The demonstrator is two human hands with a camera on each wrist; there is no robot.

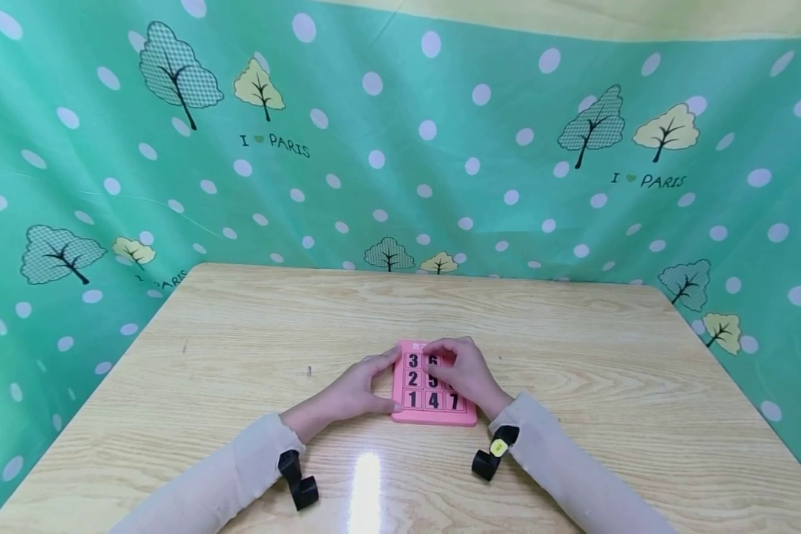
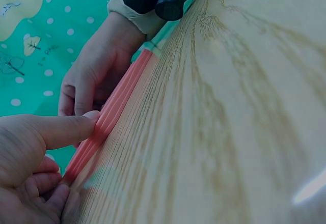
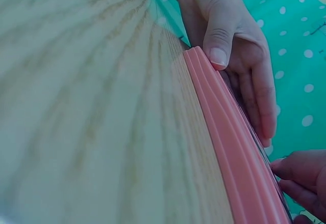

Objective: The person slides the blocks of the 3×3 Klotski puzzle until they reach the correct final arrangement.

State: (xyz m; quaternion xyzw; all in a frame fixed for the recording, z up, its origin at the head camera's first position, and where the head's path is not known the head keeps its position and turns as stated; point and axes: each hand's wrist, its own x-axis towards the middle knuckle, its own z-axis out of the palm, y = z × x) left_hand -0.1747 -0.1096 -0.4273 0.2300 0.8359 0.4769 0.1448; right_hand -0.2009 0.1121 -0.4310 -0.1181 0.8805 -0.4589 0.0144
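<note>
A pink number slide puzzle [image 1: 434, 417] lies flat on the table, bearing black digits on its tiles; 3, 2, 1, 4 and 7 show plainly. At its left side my left hand [image 1: 357, 387] holds the frame, thumb by the near corner and fingers by the far one. In the left wrist view, the left thumb [image 2: 76, 128] lies on the frame's edge. My right hand [image 1: 469, 374] arches over the upper right of the puzzle, covering some tiles. Its index finger and thumb tips touch the face around the 6. The right wrist view shows those fingertips [image 3: 285, 169] low over the surface.
The wooden table [image 1: 240, 326] extends around the puzzle, with a bright light reflection [image 1: 366, 493] near the front. A green dotted curtain [image 1: 400, 156] hangs behind and along the sides. Black wrist cameras [image 1: 298, 482] sit on both cuffs.
</note>
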